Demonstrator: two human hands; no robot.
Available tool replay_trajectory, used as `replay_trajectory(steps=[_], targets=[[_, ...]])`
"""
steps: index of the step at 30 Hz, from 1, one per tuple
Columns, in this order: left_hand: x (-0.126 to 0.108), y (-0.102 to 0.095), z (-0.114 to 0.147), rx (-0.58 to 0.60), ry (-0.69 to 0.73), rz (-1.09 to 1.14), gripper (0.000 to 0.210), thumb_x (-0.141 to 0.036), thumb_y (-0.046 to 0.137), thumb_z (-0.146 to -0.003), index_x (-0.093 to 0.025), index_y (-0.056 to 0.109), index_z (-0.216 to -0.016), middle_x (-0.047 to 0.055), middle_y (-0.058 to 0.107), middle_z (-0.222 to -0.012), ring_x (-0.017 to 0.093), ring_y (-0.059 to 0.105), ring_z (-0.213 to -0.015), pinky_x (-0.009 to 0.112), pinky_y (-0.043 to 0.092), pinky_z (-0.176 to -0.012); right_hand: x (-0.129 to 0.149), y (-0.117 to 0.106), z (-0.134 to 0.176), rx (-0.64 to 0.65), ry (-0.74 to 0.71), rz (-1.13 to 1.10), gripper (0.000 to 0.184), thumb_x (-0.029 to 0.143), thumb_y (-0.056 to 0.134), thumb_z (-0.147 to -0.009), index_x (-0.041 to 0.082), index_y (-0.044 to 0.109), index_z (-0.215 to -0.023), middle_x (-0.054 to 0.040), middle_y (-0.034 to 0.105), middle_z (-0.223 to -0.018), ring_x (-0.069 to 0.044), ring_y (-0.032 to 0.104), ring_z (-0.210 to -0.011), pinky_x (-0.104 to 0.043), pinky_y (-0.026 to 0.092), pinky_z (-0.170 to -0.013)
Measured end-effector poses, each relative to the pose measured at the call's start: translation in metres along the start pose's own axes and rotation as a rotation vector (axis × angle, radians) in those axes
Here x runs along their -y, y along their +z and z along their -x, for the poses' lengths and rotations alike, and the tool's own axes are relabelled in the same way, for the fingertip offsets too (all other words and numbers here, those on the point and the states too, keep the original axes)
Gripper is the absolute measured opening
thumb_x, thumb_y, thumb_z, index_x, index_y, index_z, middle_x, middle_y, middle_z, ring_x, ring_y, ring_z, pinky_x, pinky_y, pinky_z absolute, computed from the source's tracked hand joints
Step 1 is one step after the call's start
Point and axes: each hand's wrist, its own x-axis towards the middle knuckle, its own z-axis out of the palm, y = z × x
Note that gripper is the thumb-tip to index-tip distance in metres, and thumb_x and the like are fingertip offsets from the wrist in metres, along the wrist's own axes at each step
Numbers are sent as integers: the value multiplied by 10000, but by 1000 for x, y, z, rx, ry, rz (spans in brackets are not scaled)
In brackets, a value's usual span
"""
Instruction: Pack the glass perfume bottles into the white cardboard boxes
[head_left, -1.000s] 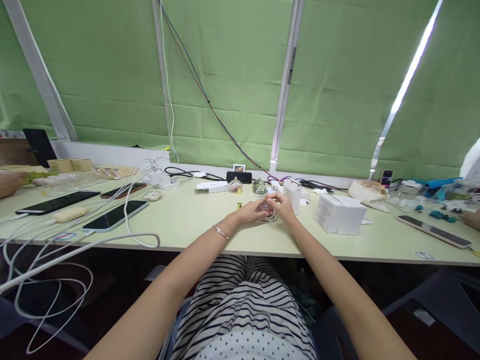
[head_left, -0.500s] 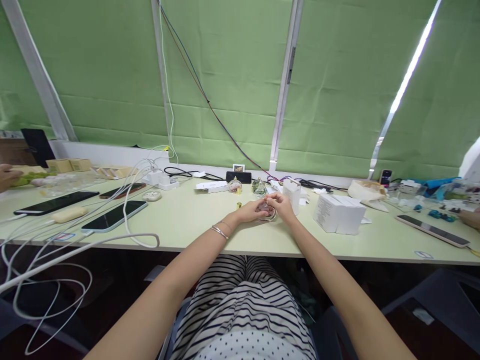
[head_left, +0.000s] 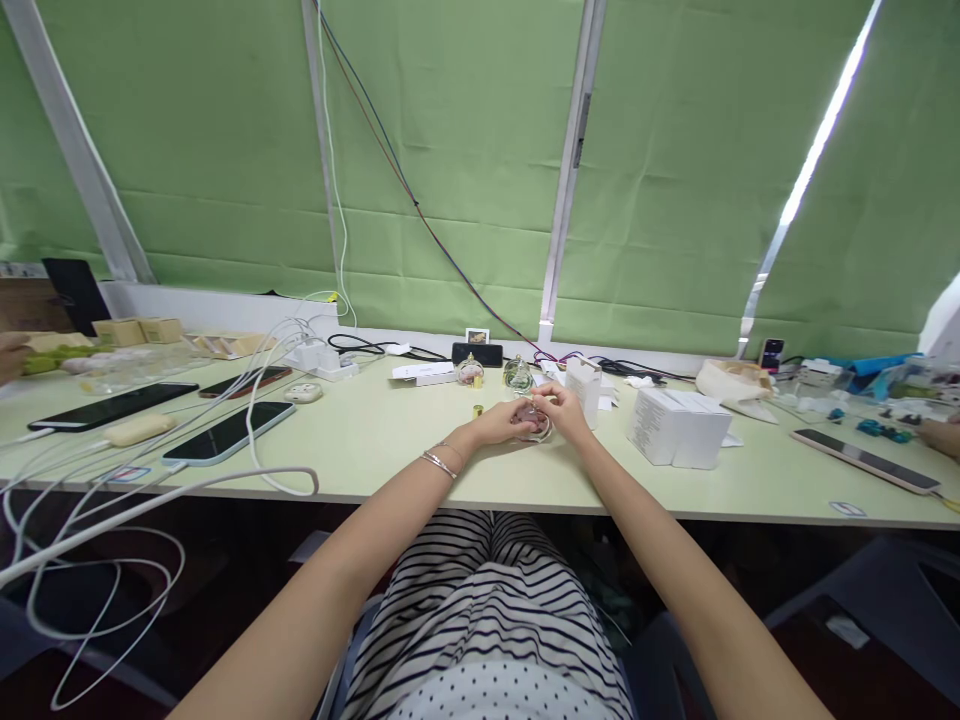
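The left hand (head_left: 506, 423) clasped a round glass bottle (head_left: 538, 431) at the table (head_left: 397, 440) — the right hand (head_left: 564, 411), fingertips pinched together, at its top — near a gold cap (head_left: 478, 411) and white boxes (head_left: 677, 428).

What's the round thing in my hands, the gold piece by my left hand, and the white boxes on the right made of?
Round thing: probably clear glass or plastic, glossy; transparent with bright edges. Gold piece: shiny, metal or metallic plastic, judging by its gleam. White boxes: likely matte card, with flat panels and crisp edges.
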Motion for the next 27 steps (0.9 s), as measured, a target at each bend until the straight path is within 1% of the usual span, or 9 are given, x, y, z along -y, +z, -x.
replay_trajectory(steps=[5,10,15,19,22,27], targets=[[-1,0,0,4,-4,-1,464,-371,517,-788,-133,465,-1184,71,624,-987,195,575,-834,292,437,-761,2,1,0,-3,-14,21,175,337,577,-659,181,616,-727,-46,636,-819,-167,580,-753,-282,457,-636],[-2,-1,0,7,0,-1,470,-376,510,-791,-122,463,-1184,85,621,-1009,205,574,-845,298,438,-750,6,2,1,-6,-19,28,156,319,590,-655,184,626,-722,-41,647,-812,-176,579,-787,-294,448,-678],[-1,-1,0,7,7,-8,480,-379,510,-793,-127,454,-1197,85,621,-1008,201,573,-831,299,434,-746,2,0,1,14,27,-35,209,366,596,-649,183,622,-745,-51,658,-827,-185,597,-775,-308,475,-677],[0,-1,0,5,12,-11,480,-386,512,-794,-133,453,-1198,84,620,-1005,201,575,-831,297,434,-738,-2,-1,1,38,62,-83,251,394,600,-641,181,623,-773,-55,668,-831,-188,611,-766,-326,491,-706],[-1,-1,1,7,9,-9,472,-385,508,-797,-140,454,-1196,79,627,-985,199,580,-816,295,437,-724,-2,-1,0,41,67,-89,246,391,606,-641,184,626,-772,-52,672,-828,-189,612,-769,-327,491,-707],[-1,-1,1,8,13,-4,466,-375,510,-796,-135,456,-1191,88,618,-1031,213,577,-877,305,432,-767,0,0,0,24,50,-63,219,374,607,-639,188,631,-752,-43,664,-799,-186,598,-762,-312,483,-676]])
